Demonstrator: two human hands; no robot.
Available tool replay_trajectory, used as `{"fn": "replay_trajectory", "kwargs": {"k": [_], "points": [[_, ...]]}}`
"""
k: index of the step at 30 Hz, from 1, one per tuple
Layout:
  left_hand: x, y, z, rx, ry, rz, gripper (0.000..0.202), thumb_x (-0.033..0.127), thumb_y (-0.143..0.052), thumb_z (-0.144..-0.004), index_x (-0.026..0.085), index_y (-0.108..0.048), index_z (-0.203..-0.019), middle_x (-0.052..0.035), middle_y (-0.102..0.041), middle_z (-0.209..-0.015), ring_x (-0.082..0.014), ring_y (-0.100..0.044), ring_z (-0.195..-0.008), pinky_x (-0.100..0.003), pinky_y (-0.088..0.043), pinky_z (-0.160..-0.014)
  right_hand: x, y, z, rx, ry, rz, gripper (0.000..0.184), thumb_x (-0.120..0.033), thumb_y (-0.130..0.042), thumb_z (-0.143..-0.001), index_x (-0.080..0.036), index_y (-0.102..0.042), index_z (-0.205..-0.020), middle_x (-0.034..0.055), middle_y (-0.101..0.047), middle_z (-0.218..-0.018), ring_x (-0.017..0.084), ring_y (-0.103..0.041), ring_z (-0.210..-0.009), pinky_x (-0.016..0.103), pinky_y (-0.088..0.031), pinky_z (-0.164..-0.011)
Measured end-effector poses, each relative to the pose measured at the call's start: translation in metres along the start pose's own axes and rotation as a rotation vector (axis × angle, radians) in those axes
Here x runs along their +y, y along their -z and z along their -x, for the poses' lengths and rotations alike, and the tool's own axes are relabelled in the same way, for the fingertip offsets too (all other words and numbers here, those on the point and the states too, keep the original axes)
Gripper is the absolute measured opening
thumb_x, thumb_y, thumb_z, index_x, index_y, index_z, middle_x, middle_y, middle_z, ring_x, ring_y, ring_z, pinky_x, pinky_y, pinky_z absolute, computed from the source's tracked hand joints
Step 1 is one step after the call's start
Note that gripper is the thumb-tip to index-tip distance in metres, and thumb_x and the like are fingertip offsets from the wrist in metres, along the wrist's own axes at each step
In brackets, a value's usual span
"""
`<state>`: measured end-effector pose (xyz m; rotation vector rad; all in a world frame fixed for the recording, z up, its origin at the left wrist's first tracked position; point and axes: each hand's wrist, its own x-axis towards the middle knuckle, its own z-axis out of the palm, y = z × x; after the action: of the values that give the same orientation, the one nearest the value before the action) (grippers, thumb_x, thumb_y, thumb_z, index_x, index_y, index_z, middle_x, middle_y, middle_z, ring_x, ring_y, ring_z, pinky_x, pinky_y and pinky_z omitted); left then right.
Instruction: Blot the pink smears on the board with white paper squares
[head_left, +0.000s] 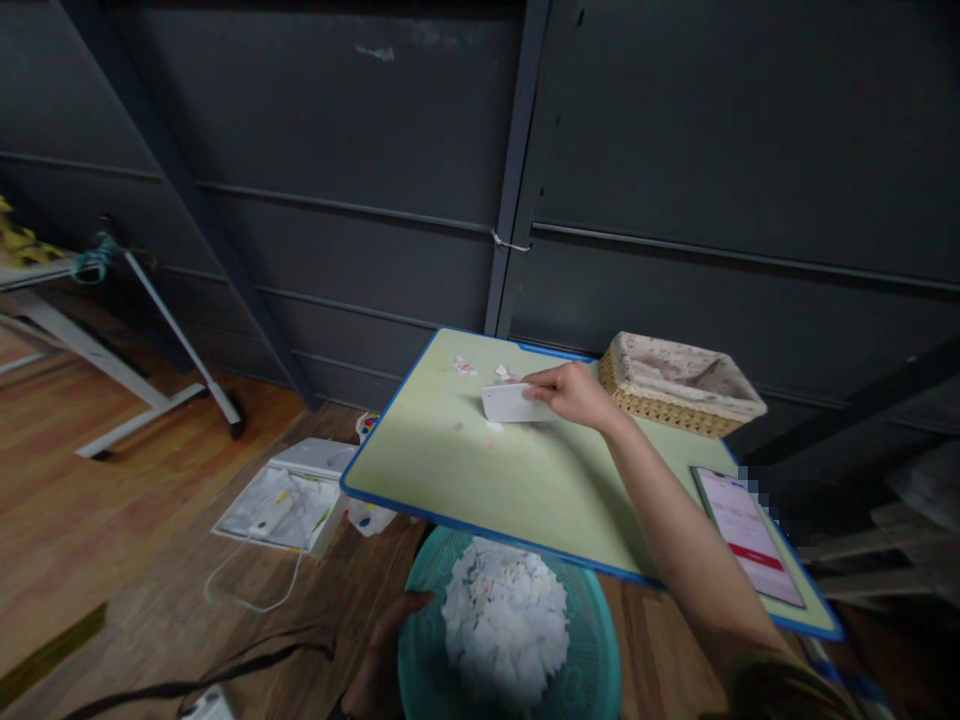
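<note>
**Card in Hand, Scraps at the Far Edge**

At a green table (480, 480) with a blue rim, a person's right hand (574, 393) is closed around a white card (514, 403), pinching its right end. The card stands on its long edge against the tabletop, near the far side. A few paper scraps (465, 367) lie just beyond and beside it. Below the near edge, the left hand (390, 650) grips the rim of a teal basket (592, 650), though the light there is dim. The basket already carries a heap of white shreds (504, 620).

From where I stand, the sweep looks best done with the card's edge flat to the surface and set behind the farthest scraps, then drawn in one slow pull toward the near rim. A tilted card would likely ride over the thin pieces. The basket wants to sit snug under the table's lip, directly in line with the card's path, so nothing drops to the wooden floor. A wicker basket (660, 408) and a lit phone (750, 535) sit off to the right, apart from that line.
</note>
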<state>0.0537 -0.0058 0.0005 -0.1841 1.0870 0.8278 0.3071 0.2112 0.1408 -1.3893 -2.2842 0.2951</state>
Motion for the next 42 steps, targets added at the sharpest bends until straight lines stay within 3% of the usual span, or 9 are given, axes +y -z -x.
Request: {"fn": "replay_trajectory", "kwargs": {"k": [3, 10, 15, 21, 24, 27, 31, 36, 42], "points": [[-0.003, -0.001, 0.005, -0.035, -0.031, -0.019, 0.018, 0.026, -0.070, -0.064, 0.018, -0.071, -0.079, -0.0062, -0.079, -0.080, -0.0323, -0.067, -0.103, -0.042, -0.050, -0.090, 0.001, 0.006, 0.008, -0.033, 0.075, -0.017, 0.027, -0.022, -0.054, -0.083, -0.021, -0.076, -0.099, 0.0036, -0.075, -0.098, 0.021, -0.069, -0.087, 0.027, -0.047, -0.075], [-0.004, -0.008, 0.022, -0.053, -0.166, -0.028, 0.006, 0.024, -0.069, -0.065, 0.020, -0.068, -0.061, -0.0042, -0.074, -0.063, -0.0319, -0.069, -0.095, -0.047, -0.041, -0.101, 0.000, 0.015, 0.039, -0.013, 0.029, 0.075, 0.026, -0.023, -0.053, -0.086, -0.018, -0.076, -0.097, 0.0042, -0.076, -0.085, 0.021, -0.070, -0.075, 0.025, -0.045, -0.063], [-0.002, -0.009, 0.020, 0.022, -0.175, -0.054, 0.014, 0.026, -0.071, -0.063, 0.021, -0.065, -0.052, -0.0041, -0.071, -0.057, -0.0307, -0.069, -0.093, -0.044, -0.038, -0.104, 0.001, 0.008, 0.085, 0.106, 0.013, 0.100, 0.026, -0.026, -0.051, -0.088, -0.020, -0.075, -0.095, 0.0061, -0.075, -0.092, 0.021, -0.071, -0.075, 0.026, -0.049, -0.064], [-0.003, -0.007, 0.019, -0.022, -0.275, -0.104, 0.008, 0.026, -0.070, -0.060, 0.018, -0.072, -0.058, -0.0044, -0.075, -0.064, -0.0329, -0.068, -0.096, -0.044, -0.042, -0.101, -0.001, 0.001, 0.129, 0.298, -0.038, 0.069, 0.023, -0.027, -0.054, -0.088, -0.020, -0.075, -0.096, 0.0059, -0.075, -0.092, 0.021, -0.072, -0.077, 0.026, -0.054, -0.068], [-0.003, -0.007, 0.022, -0.007, -0.325, -0.106, 0.007, 0.024, -0.071, -0.061, 0.021, -0.071, -0.054, -0.0004, -0.074, -0.062, -0.0287, -0.070, -0.089, -0.040, -0.041, -0.102, -0.004, 0.000, 0.133, 0.360, -0.049, 0.040, 0.022, -0.027, -0.055, -0.087, -0.020, -0.075, -0.094, 0.0054, -0.075, -0.092, 0.020, -0.072, -0.077, 0.025, -0.054, -0.067], [-0.003, -0.006, 0.020, -0.006, -0.278, -0.116, 0.012, 0.023, -0.073, -0.060, 0.021, -0.069, -0.049, -0.0005, -0.073, -0.058, -0.0269, -0.070, -0.082, -0.038, -0.044, -0.099, -0.007, -0.004, 0.128, 0.331, -0.023, 0.025, 0.022, -0.026, -0.054, -0.088, -0.021, -0.074, -0.094, 0.0045, -0.075, -0.092, 0.020, -0.072, -0.077, 0.026, -0.055, -0.068], [-0.002, 0.003, 0.010, -0.040, -0.290, -0.139, 0.006, 0.024, -0.075, -0.055, 0.019, -0.073, -0.056, -0.0012, -0.074, -0.063, -0.0288, -0.070, -0.083, -0.038, -0.049, -0.089, -0.007, -0.010, 0.117, 0.280, 0.006, 0.030, 0.023, -0.026, -0.053, -0.088, -0.022, -0.074, -0.096, 0.0037, -0.075, -0.091, 0.020, -0.072, -0.077, 0.026, -0.055, -0.070], [0.000, 0.016, -0.001, -0.049, -0.316, -0.191, 0.010, 0.028, -0.077, -0.052, 0.019, -0.073, -0.056, -0.0026, -0.073, -0.061, -0.0309, -0.069, -0.083, -0.039, -0.050, -0.085, -0.002, -0.003, 0.120, 0.374, -0.049, 0.075, 0.023, -0.028, -0.054, -0.087, -0.022, -0.075, -0.094, 0.0049, -0.075, -0.091, 0.022, -0.072, -0.077, 0.027, -0.055, -0.067], [-0.001, 0.022, -0.004, 0.011, -0.430, -0.173, 0.010, 0.024, -0.073, -0.047, 0.022, -0.071, -0.056, -0.0021, -0.073, -0.066, -0.0296, -0.067, -0.077, -0.040, -0.052, -0.076, -0.007, 0.000, 0.121, 0.278, -0.067, 0.088, 0.024, -0.026, -0.052, -0.088, -0.022, -0.075, -0.095, 0.0046, -0.076, -0.090, 0.022, -0.072, -0.076, 0.027, -0.054, -0.067]]}}
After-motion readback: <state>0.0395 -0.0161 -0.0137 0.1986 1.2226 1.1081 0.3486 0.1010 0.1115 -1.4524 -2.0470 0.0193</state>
